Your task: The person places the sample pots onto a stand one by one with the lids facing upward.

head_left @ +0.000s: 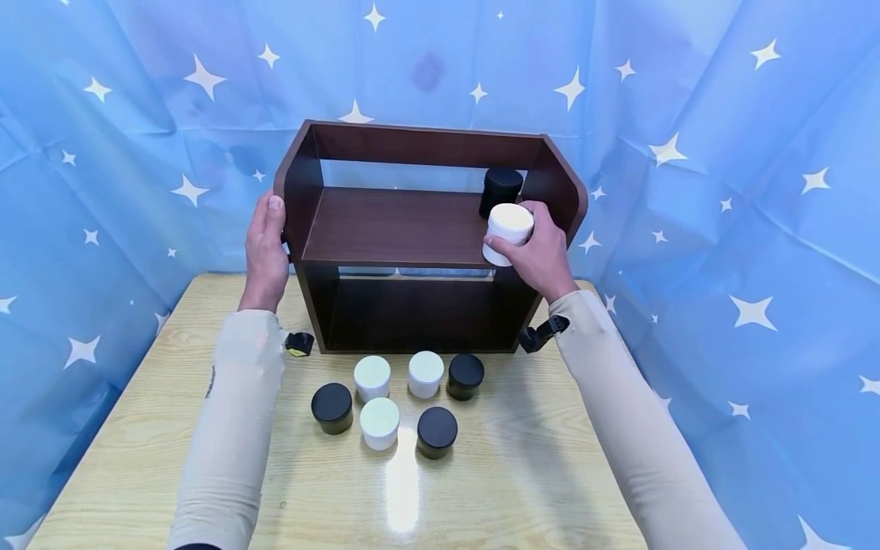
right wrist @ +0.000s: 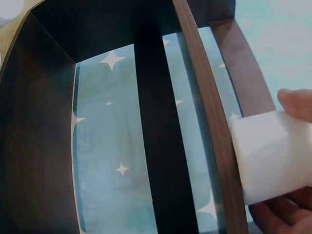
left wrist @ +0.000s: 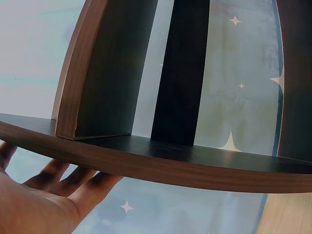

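My right hand (head_left: 545,256) grips a white lidded jar (head_left: 510,229) between thumb and fingers at the right of the upper shelf (head_left: 392,225). Up close in the right wrist view, the same white jar (right wrist: 273,156) is right at the shelf board's front edge. Behind it on that shelf stands a black jar (head_left: 500,191). My left hand (head_left: 266,248) rests against the outside of the dark brown rack's left side panel (head_left: 300,179). From the left wrist view, the extended fingers (left wrist: 92,187) of that hand touch the panel's outer face.
In front of the rack, several jars stand on the wooden table (head_left: 522,473), among them a white jar (head_left: 380,424) and a black jar (head_left: 437,432). The rack's lower compartment (head_left: 412,313) lies below the upper shelf. A blue star-patterned curtain (head_left: 687,114) hangs behind and along both sides.
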A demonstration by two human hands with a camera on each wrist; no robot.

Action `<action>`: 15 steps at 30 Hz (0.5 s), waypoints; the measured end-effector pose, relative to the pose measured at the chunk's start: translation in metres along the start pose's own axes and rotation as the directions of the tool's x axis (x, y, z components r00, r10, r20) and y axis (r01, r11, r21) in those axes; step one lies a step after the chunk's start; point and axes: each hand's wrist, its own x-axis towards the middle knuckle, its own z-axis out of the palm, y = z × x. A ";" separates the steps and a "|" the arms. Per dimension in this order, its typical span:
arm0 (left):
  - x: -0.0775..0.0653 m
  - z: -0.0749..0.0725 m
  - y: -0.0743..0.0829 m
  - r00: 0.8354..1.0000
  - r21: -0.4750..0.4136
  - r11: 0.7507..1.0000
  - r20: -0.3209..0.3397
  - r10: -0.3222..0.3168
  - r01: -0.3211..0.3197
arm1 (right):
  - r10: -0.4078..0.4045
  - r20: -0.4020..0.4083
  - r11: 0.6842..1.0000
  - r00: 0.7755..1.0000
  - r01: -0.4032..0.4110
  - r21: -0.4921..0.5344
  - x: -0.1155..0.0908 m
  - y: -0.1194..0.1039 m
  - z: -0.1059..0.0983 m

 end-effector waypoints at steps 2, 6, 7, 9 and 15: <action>-0.001 0.000 0.001 1.000 0.001 1.000 -0.002 0.000 0.000 | 0.014 -0.001 1.000 1.000 -0.014 -0.010 0.003 -0.001 0.001; -0.002 0.000 0.002 1.000 0.003 1.000 -0.005 0.003 -0.003 | 0.050 0.001 0.998 0.999 -0.050 -0.034 0.010 -0.003 0.001; -0.002 0.000 0.002 1.000 0.002 1.000 -0.005 0.004 -0.004 | 0.061 0.003 0.997 0.998 -0.061 -0.038 0.012 -0.003 0.001; -0.002 0.000 0.001 1.000 0.000 1.000 -0.005 0.004 -0.004 | 0.079 0.010 0.996 0.997 -0.078 -0.045 0.016 -0.004 0.001; 0.001 0.000 -0.003 1.000 -0.028 0.999 -0.007 0.023 -0.023 | 0.133 0.034 0.989 0.991 -0.130 -0.075 0.023 -0.005 -0.001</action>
